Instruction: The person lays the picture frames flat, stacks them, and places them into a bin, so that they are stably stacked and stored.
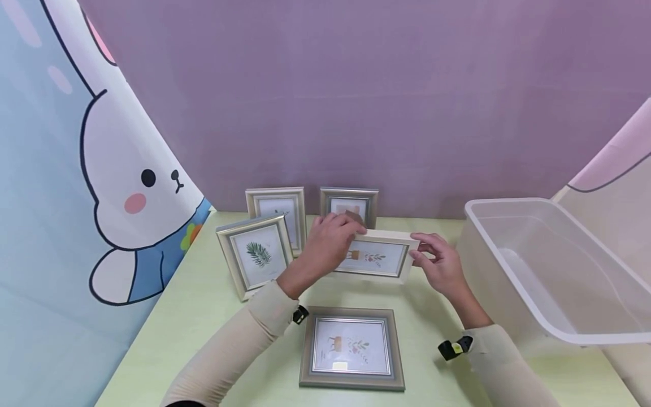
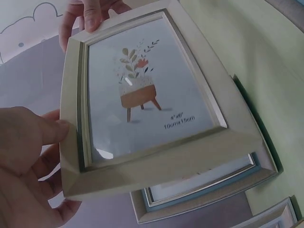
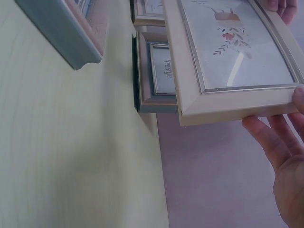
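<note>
A cream picture frame (image 1: 383, 277) is held between both hands above the table, its picture of a flower pot on legs turned sideways. My left hand (image 1: 328, 240) grips the upper left part of it; in the left wrist view the thumb lies on the border and the other fingers go behind. At the opposite end, my right hand (image 1: 439, 263) pinches the border between thumb and fingers. A grey-brown frame (image 1: 351, 316) with a similar picture lies flat on the table just in front. Behind the held frame, another grey-brown frame (image 1: 373, 203) stands upright, partly hidden.
Left of the hands stands a pale gold frame (image 1: 258, 254) with a green leaf picture, overlapping another upright frame (image 1: 277, 192) behind it. A translucent plastic bin (image 1: 508, 271) sits at the right of the table (image 1: 183, 339). A purple cloth (image 1: 356, 102) hangs behind.
</note>
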`<action>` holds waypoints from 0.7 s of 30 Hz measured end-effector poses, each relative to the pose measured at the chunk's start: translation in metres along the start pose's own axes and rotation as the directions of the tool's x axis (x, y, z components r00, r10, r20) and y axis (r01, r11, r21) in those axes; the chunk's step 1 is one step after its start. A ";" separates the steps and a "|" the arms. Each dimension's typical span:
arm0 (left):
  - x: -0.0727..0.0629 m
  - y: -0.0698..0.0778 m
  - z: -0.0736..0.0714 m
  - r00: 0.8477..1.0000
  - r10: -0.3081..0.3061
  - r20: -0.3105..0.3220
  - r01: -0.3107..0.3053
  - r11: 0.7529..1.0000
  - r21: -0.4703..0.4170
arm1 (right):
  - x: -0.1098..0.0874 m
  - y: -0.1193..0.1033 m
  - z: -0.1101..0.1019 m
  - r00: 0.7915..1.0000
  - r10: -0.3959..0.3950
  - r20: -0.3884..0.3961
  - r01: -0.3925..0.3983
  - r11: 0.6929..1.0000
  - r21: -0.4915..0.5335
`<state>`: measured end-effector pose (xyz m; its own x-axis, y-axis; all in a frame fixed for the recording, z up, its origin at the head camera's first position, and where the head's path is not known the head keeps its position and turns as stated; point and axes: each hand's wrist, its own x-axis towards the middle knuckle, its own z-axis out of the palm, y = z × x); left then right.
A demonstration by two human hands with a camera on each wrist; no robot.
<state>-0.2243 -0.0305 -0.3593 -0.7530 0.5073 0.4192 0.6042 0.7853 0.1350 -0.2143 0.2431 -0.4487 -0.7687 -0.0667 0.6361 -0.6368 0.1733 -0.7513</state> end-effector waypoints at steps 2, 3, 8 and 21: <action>-0.001 -0.004 0.000 1.000 0.004 -0.025 -0.004 1.000 -0.016 | 0.001 -0.009 0.000 1.000 -0.007 -0.002 0.007 1.000 0.004; -0.002 -0.006 0.000 0.999 0.003 -0.037 -0.004 1.000 -0.024 | 0.001 -0.013 0.000 1.000 -0.008 -0.004 0.008 1.000 0.007; -0.006 -0.018 -0.003 0.995 0.019 -0.093 -0.024 0.998 -0.059 | 0.000 -0.010 -0.005 1.000 -0.009 -0.006 0.009 1.000 -0.008; -0.011 -0.040 -0.018 0.991 -0.107 0.080 0.127 0.940 -0.318 | -0.001 -0.005 -0.015 0.999 -0.037 -0.003 0.037 0.999 -0.021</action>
<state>-0.2356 -0.0739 -0.3535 -0.8319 0.4466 0.3295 0.5547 0.6898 0.4653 -0.2091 0.2567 -0.4430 -0.7447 -0.0703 0.6637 -0.6631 0.1909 -0.7238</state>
